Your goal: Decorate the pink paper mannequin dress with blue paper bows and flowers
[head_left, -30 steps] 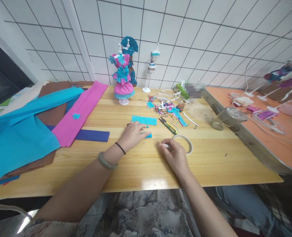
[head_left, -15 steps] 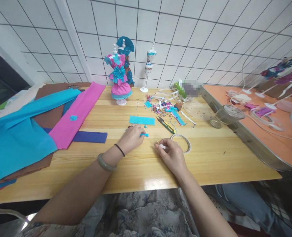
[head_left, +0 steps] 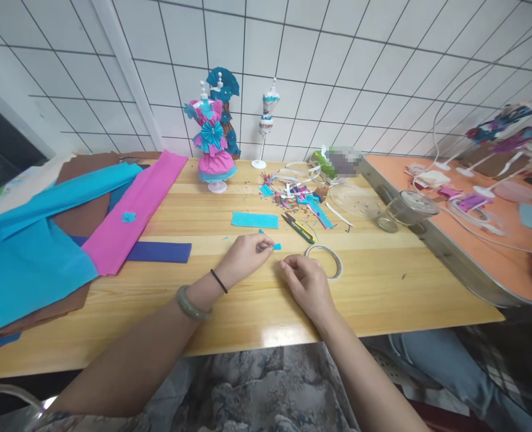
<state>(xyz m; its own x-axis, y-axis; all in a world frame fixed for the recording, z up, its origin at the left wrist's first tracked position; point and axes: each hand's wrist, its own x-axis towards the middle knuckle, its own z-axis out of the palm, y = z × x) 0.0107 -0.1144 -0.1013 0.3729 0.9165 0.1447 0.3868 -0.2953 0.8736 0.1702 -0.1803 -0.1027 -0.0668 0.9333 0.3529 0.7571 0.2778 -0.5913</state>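
Observation:
My left hand is closed in a pinch on a small bright blue piece of crepe paper, its end sticking out past the fingertips. Close by on the right, my right hand also has its fingers pinched together; whatever they hold is too small to make out. A roll of white tape lies flat against the far side of that hand. Yellow-and-black thread snips rest beyond the hands, beside a blue crepe paper rectangle.
Paper scraps are heaped toward the wall. Dress forms in paper outfits and a barer one stand behind. Folded crepe paper covers the left side. A glass jar lies at the orange tray's metal edge.
My left hand has moved right, bringing the blue paper piece close to my right fingertips. The white bit and thin stick seen at my right fingers are now mostly hidden.

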